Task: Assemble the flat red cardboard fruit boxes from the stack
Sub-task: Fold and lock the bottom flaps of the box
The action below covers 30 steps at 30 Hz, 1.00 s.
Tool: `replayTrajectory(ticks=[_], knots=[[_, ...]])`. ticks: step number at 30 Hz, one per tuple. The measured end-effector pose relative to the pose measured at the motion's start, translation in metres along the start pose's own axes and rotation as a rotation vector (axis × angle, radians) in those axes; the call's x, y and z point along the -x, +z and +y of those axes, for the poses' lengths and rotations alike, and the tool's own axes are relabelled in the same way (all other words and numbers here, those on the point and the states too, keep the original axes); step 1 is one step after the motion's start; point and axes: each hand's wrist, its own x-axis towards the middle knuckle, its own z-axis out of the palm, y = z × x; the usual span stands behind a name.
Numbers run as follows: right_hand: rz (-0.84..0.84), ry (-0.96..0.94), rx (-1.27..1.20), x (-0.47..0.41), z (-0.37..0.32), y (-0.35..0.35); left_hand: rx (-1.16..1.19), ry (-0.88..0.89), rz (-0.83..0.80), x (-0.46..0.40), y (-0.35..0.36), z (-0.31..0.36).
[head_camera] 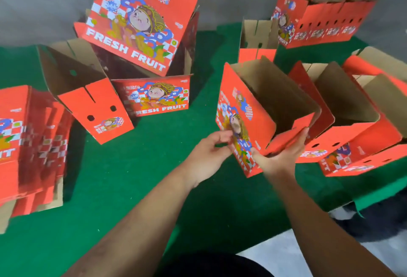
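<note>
Both hands hold a half-opened red fruit box (259, 109) tilted above the green tabletop (132, 177): the left hand (211, 153) pinches its printed side panel, its grip clamped on the cardboard, and the right hand (284, 153) curls around the lower end flap. A stack of flat boxes (28, 144) lies at far left, with assembled boxes (352, 111) just right of the held one.
</note>
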Motion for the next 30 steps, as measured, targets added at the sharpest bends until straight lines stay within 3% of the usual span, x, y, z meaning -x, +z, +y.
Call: replayTrajectory(ticks=[4, 10, 14, 19, 22, 27, 30], knots=[[0.085, 0.261, 0.09, -0.041, 0.035, -0.044, -0.021, -0.109, 0.078, 0.003, -0.01, -0.013], [0.071, 0.391, 0.146, -0.083, 0.066, -0.08, 0.013, -0.234, 0.146, -0.001, -0.026, -0.03], [0.116, 0.443, 0.105, -0.105, 0.05, -0.051, 0.036, -0.247, 0.175, -0.006, -0.03, -0.037], [0.265, 0.709, -0.048, -0.073, 0.008, 0.028, 0.1, -0.243, 0.198, -0.01, -0.029, -0.042], [0.116, 0.732, -0.139, -0.023, -0.031, 0.079, 0.142, -0.223, 0.252, -0.009, -0.037, -0.042], [-0.334, 0.36, -0.275, 0.069, -0.106, 0.152, 0.249, -0.162, 0.407, 0.008, -0.071, -0.041], [-0.493, 0.28, -0.328, 0.104, -0.154, 0.178, 0.337, -0.128, 0.517, 0.028, -0.11, -0.04]])
